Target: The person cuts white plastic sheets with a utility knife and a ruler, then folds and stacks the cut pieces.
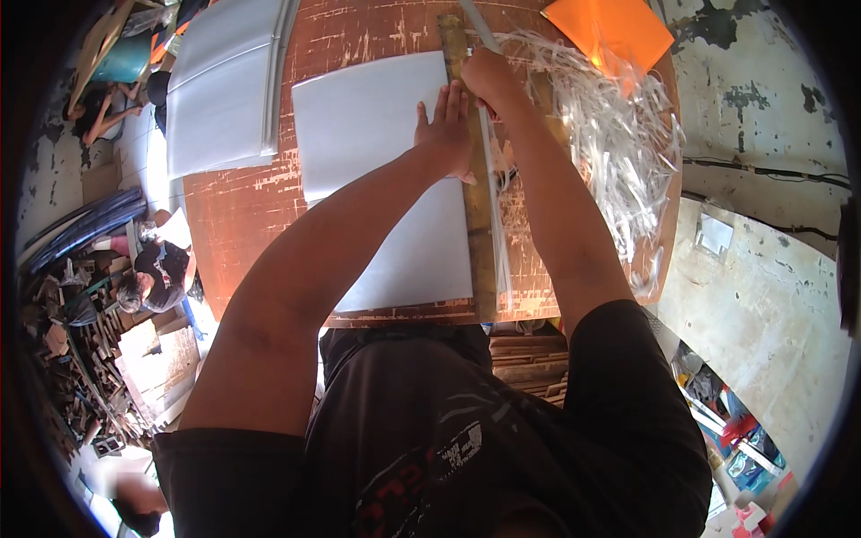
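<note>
A stack of pale, whitish sheets (359, 117) lies on the brown, scratched tabletop (242, 215) in front of me. Along its right edge runs a long, worn yellowish ruler (482, 242). My left hand (446, 134) lies flat with fingers spread, over the sheets and against the ruler. Just beyond it, to the right, my right hand (491, 79) is closed by the ruler's far part; what it grips is hidden. A flat grey strip (481, 25) shows past this hand. Thin pale cut strips (502, 269) lie along the ruler's right side.
Tangled clear strips (619, 170) cover the table's right side, below an orange sheet (614, 36). Another stack of pale sheets (220, 99) lies at far left. A peeling wall (744, 117) stands to the right. Two people sit at left near piled wood scraps (99, 359); another person is at lower left.
</note>
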`<state>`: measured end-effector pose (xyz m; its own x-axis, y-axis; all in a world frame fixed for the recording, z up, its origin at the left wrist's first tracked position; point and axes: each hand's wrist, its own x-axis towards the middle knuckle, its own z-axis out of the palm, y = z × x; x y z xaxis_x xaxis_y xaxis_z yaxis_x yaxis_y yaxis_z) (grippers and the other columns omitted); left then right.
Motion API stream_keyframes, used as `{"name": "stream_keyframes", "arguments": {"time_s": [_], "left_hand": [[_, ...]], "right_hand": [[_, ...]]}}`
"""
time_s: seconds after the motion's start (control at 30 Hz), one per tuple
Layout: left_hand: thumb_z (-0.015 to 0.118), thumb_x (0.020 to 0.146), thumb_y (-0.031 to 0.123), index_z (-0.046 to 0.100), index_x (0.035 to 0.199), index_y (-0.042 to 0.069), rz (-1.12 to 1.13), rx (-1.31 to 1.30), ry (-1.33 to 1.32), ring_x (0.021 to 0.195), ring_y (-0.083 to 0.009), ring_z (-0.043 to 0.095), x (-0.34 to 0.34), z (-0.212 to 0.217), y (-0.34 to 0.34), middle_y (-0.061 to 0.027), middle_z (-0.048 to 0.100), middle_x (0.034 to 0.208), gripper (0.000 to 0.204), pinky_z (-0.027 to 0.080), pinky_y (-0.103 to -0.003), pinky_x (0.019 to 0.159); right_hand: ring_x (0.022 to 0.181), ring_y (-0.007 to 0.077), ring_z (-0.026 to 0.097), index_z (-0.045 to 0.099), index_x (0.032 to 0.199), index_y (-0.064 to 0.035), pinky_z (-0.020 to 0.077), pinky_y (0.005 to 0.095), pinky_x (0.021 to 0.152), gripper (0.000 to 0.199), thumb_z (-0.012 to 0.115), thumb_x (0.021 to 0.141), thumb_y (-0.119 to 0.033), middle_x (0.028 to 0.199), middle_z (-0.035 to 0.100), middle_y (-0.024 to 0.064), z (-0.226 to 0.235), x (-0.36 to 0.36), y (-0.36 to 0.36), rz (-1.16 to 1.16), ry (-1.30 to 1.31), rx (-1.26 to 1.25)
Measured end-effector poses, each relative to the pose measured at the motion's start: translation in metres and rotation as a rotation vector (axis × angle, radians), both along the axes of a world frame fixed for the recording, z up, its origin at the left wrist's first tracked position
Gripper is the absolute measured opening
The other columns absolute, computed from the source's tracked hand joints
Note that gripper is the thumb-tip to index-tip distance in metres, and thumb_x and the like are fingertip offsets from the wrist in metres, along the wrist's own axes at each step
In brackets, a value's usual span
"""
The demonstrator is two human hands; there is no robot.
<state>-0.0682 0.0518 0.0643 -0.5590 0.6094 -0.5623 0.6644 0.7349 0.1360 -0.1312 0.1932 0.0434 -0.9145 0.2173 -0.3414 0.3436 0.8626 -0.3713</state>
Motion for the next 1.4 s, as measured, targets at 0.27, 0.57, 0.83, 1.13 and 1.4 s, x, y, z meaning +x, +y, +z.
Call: {"name": "stream_keyframes", "arguments": {"time_s": [0.27,0.57,0.83,1.13,1.4], "left_hand": [[0.089,0.066,0.055,-0.007,0.157,-0.008,-0.026,0.018,0.028,0.156,-0.0395,-0.004,0.003,-0.001,0.003,-0.0269,-0.01,0.166,0.147,0.019,-0.063,0.121],[0.089,0.066,0.055,0.0,0.158,-0.008,-0.042,0.008,0.03,0.156,-0.0388,-0.004,0.003,0.0,0.003,-0.0265,-0.011,0.167,0.143,0.018,-0.063,0.121],[0.089,0.066,0.056,-0.003,0.159,-0.006,-0.02,0.025,0.026,0.156,-0.0372,-0.005,0.002,-0.002,0.005,-0.0228,-0.013,0.168,0.145,0.017,-0.062,0.122],[0.087,0.069,0.055,-0.005,0.158,-0.006,-0.019,0.001,0.04,0.156,-0.0361,-0.008,0.002,-0.001,0.003,-0.0228,-0.016,0.167,0.143,0.016,-0.061,0.122],[0.087,0.069,0.055,-0.007,0.158,-0.006,-0.044,-0.018,0.015,0.156,-0.0362,-0.009,0.001,0.003,0.006,-0.0233,-0.017,0.167,0.143,0.015,-0.061,0.122]], "right_hand": [[0.061,0.0263,0.073,0.073,0.083,0.0046,0.0598,0.0367,0.061,0.028,0.059,0.092,-0.019,0.071,0.073,0.0182,0.014,0.009,-0.004,-0.152,-0.148,-0.141],[0.064,0.0293,0.074,0.074,0.088,0.0056,0.0599,0.0388,0.062,0.028,0.06,0.092,-0.018,0.079,0.073,0.0212,0.015,0.038,-0.006,-0.116,-0.143,-0.149],[0.083,0.0444,0.071,0.065,0.099,0.0056,0.057,0.0512,0.075,0.034,0.052,0.098,-0.025,0.087,0.069,0.0326,-0.011,0.161,-0.019,0.117,0.089,0.003],[0.094,0.0506,0.068,0.056,0.109,0.0044,0.0547,0.0574,0.084,0.029,0.054,0.098,-0.023,0.095,0.068,0.0336,0.009,0.262,-0.056,-0.212,-0.112,-0.193],[0.082,0.0493,0.069,0.057,0.1,0.0053,0.0557,0.0566,0.076,0.03,0.053,0.098,-0.024,0.088,0.068,0.0322,0.013,0.296,-0.054,-0.237,-0.118,-0.222]]}}
